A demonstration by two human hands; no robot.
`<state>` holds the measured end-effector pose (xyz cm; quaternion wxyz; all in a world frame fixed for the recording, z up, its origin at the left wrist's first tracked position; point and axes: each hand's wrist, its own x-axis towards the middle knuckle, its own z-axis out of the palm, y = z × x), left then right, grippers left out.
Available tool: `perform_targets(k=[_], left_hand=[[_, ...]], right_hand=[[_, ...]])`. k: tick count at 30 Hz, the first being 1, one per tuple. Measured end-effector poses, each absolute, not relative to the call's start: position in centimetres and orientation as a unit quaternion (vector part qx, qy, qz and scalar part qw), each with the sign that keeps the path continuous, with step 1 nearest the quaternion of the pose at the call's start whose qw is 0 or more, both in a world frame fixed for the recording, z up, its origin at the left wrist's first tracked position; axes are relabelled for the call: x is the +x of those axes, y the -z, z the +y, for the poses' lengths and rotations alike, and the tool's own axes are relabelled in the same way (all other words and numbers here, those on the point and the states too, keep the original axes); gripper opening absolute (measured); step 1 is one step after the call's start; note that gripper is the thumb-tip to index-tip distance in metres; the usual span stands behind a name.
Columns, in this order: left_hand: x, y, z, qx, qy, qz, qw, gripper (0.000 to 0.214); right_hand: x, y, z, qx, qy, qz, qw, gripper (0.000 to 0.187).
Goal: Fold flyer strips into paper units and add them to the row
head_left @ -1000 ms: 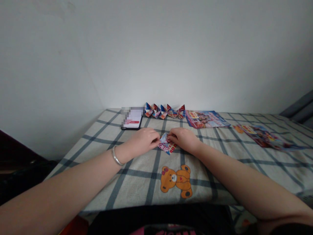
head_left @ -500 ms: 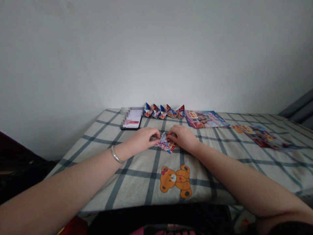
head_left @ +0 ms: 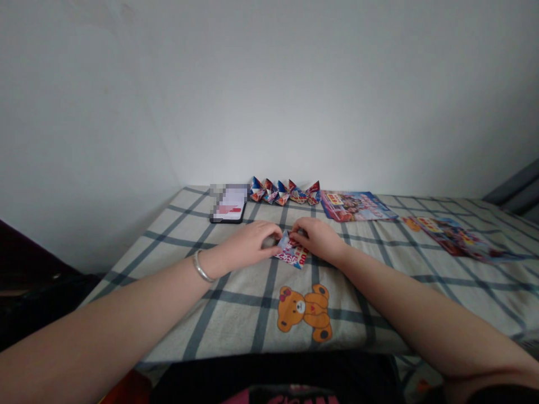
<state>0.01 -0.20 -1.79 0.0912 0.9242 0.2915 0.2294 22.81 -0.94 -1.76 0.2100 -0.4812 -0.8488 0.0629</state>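
A small folded piece of printed paper (head_left: 295,256), red, white and blue, lies between my hands above the checked cloth. My left hand (head_left: 260,242), with a silver bangle at the wrist, pinches its left edge between thumb and fingers. From the other side my right hand (head_left: 314,235) has its fingers curled onto the paper's upper right part. Its fingertips are partly hidden. Behind the hands stands a row of several folded paper shapes (head_left: 282,193) with pointed tips, in the same colours.
A phone (head_left: 231,205) with a lit screen lies left of the folded shapes. To their right is a stack of printed sheets (head_left: 357,206), and further right lie more sheets (head_left: 458,238). The checked cloth (head_left: 236,320) covers the table, which meets a white wall (head_left: 269,101).
The paper has turned slightly and shifted a little toward me and to the right. My left fingers have moved slightly right, and the view has shifted a touch.
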Motion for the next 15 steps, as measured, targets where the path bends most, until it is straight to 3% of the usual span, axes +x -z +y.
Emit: perform_targets(k=[5, 10, 15], left_hand=[[0.1, 2.0, -0.4, 0.922, -0.239, 0.296, 0.071, 0.032], [0.0, 2.0, 0.0, 0.936, -0.226, 0.265, 0.046, 0.014], [0.0, 1.6, 0.1, 0.946, -0.208, 0.248, 0.021, 0.013]], right_hand=[[23.4, 1.3, -1.1, -0.457, -0.053, -0.861, 0.217, 0.011], [23.9, 1.1, -1.2, -0.326, -0.053, -0.917, 0.224, 0.010], [23.3, 1.2, -1.7, -0.316, -0.022, -0.925, 0.211, 0.007]])
